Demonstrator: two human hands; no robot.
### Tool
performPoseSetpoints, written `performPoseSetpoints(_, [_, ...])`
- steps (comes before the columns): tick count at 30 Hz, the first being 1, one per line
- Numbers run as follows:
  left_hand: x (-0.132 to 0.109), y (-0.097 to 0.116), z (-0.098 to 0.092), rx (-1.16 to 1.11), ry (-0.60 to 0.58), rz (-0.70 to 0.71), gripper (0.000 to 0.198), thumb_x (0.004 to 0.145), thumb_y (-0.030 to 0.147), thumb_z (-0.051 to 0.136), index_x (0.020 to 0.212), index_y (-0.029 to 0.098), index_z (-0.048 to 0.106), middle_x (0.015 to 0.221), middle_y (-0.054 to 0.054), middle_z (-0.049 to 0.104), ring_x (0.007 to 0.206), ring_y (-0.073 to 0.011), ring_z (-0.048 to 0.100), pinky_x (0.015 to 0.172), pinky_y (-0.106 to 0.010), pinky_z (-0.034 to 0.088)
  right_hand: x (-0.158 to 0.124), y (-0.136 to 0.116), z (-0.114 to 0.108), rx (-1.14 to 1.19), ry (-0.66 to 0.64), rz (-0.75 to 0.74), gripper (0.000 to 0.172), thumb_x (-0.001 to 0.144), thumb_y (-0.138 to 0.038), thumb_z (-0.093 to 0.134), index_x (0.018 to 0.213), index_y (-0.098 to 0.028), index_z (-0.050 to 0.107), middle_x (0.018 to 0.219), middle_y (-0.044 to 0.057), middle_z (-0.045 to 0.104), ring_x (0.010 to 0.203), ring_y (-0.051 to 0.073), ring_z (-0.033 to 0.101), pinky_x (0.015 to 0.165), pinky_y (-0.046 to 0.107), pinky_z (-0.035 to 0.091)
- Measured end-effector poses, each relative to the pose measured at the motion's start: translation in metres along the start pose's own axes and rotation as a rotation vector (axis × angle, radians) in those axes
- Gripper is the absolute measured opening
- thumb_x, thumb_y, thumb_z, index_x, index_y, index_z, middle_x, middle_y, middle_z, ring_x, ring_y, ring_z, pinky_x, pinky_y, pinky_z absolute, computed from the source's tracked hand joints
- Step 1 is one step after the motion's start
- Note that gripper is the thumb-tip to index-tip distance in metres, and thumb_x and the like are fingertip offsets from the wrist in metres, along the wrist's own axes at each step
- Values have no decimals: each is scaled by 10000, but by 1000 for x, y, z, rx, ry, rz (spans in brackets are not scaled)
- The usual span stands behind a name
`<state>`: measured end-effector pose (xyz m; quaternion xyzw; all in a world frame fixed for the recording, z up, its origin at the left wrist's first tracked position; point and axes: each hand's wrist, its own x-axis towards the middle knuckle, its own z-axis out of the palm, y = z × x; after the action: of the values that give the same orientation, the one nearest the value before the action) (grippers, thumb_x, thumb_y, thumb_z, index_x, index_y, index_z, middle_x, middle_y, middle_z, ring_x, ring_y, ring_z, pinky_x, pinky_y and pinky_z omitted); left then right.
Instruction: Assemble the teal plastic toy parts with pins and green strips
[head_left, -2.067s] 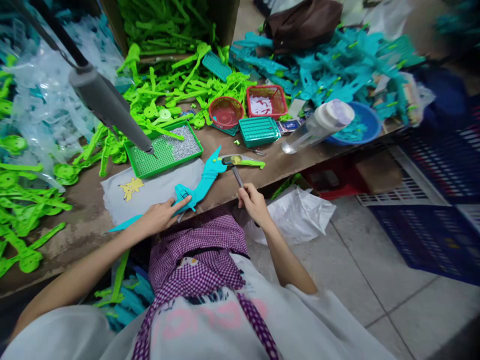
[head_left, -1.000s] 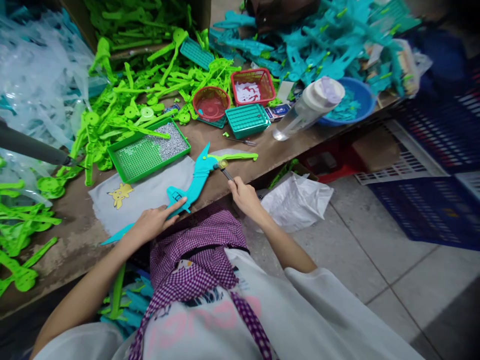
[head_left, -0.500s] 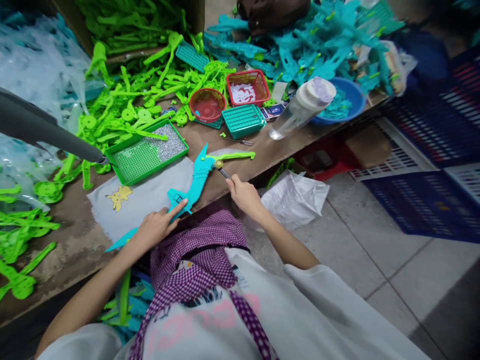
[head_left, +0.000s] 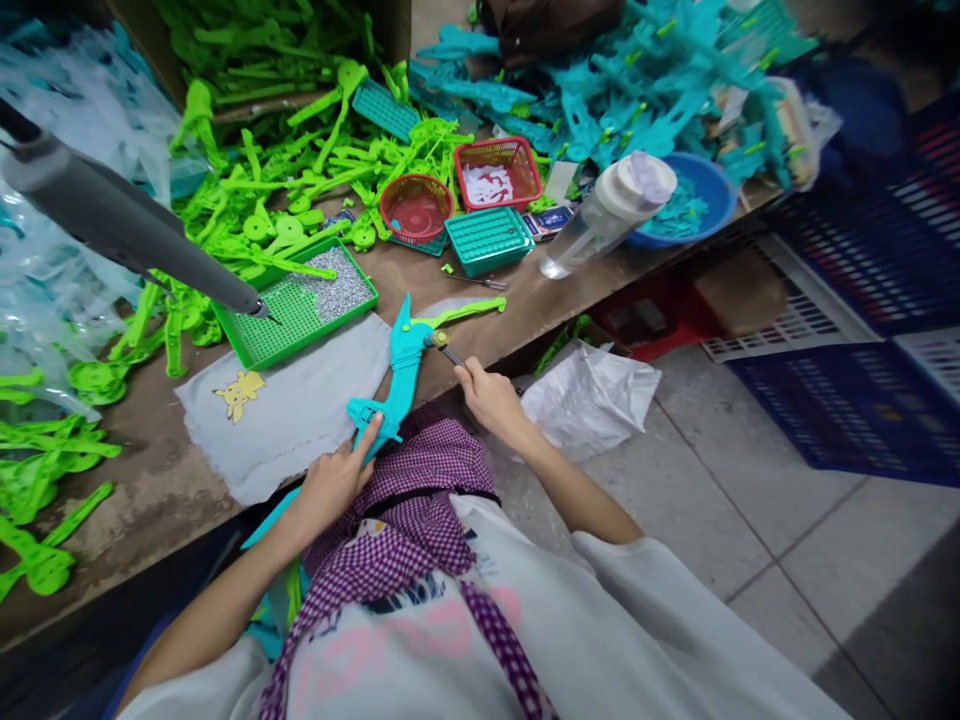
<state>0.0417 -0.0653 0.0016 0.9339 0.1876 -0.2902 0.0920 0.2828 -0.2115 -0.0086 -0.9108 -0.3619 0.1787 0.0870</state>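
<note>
My left hand point(head_left: 339, 485) grips the lower end of a turquoise plastic part point(head_left: 405, 375), with its index finger laid along it. The part lies slanted over the table's front edge. From its upper end a long bright green plastic arm point(head_left: 472, 308) reaches right. My right hand point(head_left: 491, 402) is closed round the dark handle of a small hammer point(head_left: 450, 352). The hammer's round, yellowish head is at the part's upper right side, by the green arm; contact cannot be made out. Left of the part is a grey cloth point(head_left: 300, 440) with a yellow cartoon print.
A grey electric screwdriver point(head_left: 157, 235) hangs over a green tray point(head_left: 270, 335) of small metal pieces. Behind are heaped green parts point(head_left: 262, 190), red baskets point(head_left: 495, 150), a teal box point(head_left: 487, 240), a clear bottle point(head_left: 600, 225) and a blue bowl point(head_left: 720, 215).
The turquoise part's lower end has swung right and down with my left hand, so it stands steeper. The hammer has shifted slightly down. The hanging screwdriver has swung right over the tray.
</note>
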Motion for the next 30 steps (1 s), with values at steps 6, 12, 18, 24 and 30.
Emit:
performPoseSetpoints(6, [-1, -1, 1, -23, 16, 15, 653, 1020, 335, 342, 1594, 259, 41, 1071, -151, 673, 822, -309, 718, 728, -396, 559, 0, -3, 0, 78, 129, 20, 417, 1036, -437, 177, 1034, -210, 526, 764, 62, 692, 642, 196, 610, 592, 268, 248])
performPoseSetpoints(12, [-1, -1, 0, -26, 14, 10, 651, 1018, 333, 357, 1593, 270, 59, 1055, -135, 676, 824, -291, 717, 725, -368, 557, 6, -1, 12, 126, -5, 25, 358, 1020, -449, 245, 967, -233, 525, 739, 51, 672, 664, 223, 610, 607, 275, 250])
performPoseSetpoints(18, [-2, -2, -4, -30, 16, 6, 667, 1013, 332, 380, 1590, 293, 47, 1087, -145, 678, 817, -282, 717, 722, -364, 553, 17, 20, -3, 244, 127, 84, 385, 1007, -483, 227, 919, -248, 519, 675, 21, 601, 655, 213, 587, 623, 268, 283])
performPoseSetpoints(24, [-3, -5, -8, -72, -5, 19, 676, 1011, 314, 377, 1591, 284, 30, 1114, -137, 685, 886, -288, 717, 769, -364, 539, 25, 5, -13, 74, 96, 111, 462, 1028, -479, 157, 1068, -206, 527, 827, 89, 695, 712, 215, 626, 640, 275, 309])
performPoseSetpoints(30, [-4, -9, -8, -99, 20, 42, 674, 1004, 322, 377, 1591, 282, 46, 1089, -125, 694, 853, -272, 713, 746, -336, 523, 30, 7, -13, 46, -45, 67, 439, 1024, -487, 204, 1075, -209, 540, 888, 112, 722, 784, 247, 664, 648, 274, 329])
